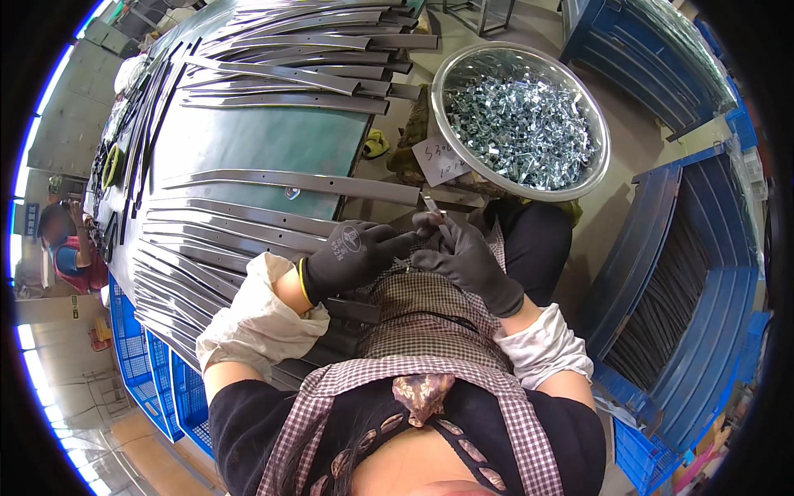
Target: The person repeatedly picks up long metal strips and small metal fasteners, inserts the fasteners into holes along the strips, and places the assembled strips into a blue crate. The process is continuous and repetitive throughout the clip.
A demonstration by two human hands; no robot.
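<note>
My right hand (473, 263), in a dark grey glove, is closed around a small shiny metal clip (432, 206). The clip points up beside the end of a long dark grey strip (322, 183), which lies across the table and juts past its edge. Whether clip and strip touch, I cannot tell. My left hand (351, 255), gloved alike, lies over the ends of several similar strips (223, 225). Its fingers stretch toward the right hand, and no held thing shows in them. Small metal pieces (401, 263) rest on my checked apron just below the fingers.
A clear round basin (441, 116) full of metal clips stands right of the table (273, 140). More strips (289, 74) lie at the far end. Blue bins (695, 331) stand at right, blue crates (165, 388) at left. Another person (70, 248) is at far left.
</note>
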